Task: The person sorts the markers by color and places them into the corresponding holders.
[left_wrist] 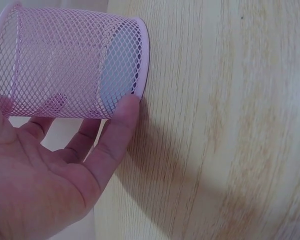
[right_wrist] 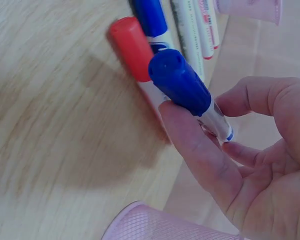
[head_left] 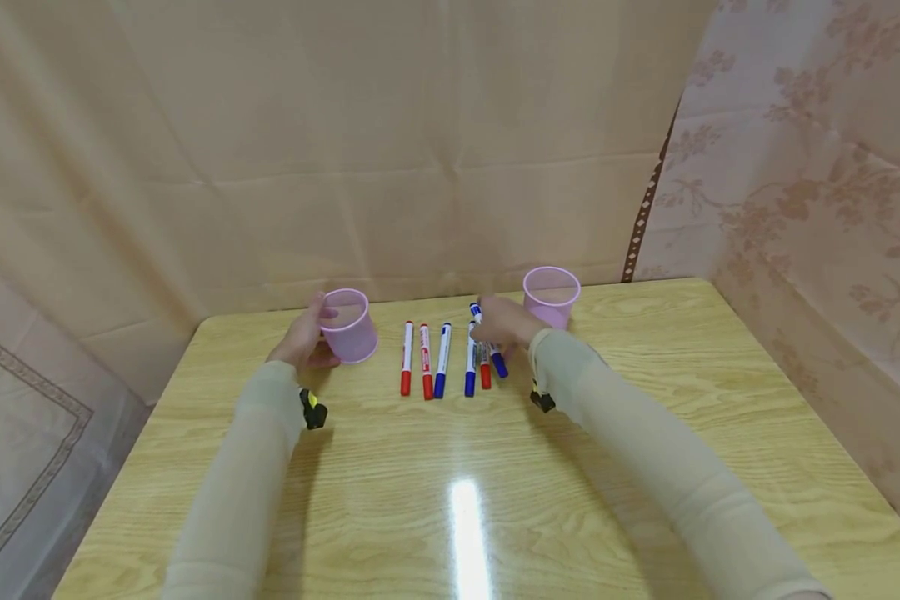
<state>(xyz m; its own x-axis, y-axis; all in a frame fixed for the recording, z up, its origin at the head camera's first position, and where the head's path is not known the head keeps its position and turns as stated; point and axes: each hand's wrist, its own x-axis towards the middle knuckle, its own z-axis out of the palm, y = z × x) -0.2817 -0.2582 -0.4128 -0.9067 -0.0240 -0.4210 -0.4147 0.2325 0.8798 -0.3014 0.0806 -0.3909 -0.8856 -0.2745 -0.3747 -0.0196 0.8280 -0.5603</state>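
My left hand (head_left: pixel 302 340) holds a pink mesh pen cup (head_left: pixel 352 340) from its left side, fingers spread along the wall from the rim to the base. The cup stands upright; some fingertips show through the mesh in the left wrist view. With thumb and fingers, my right hand (head_left: pixel 507 322) pinches a blue-capped whiteboard marker (right_wrist: pixel 182 82), tilted over its neighbours. Right beside it lie a red-capped marker (right_wrist: pixel 131 45) and another blue-capped marker (right_wrist: pixel 151 17). In the head view, the right hand partly covers these markers.
Two red-capped markers (head_left: pixel 407 358) (head_left: pixel 426 362) and a blue-capped one (head_left: pixel 442 360) lie side by side between the hands. A second pink mesh cup (head_left: pixel 551 312) stands just behind the right wrist. Curtain cloth (head_left: pixel 450 150) hangs along the wooden table's (head_left: pixel 390 483) back edge.
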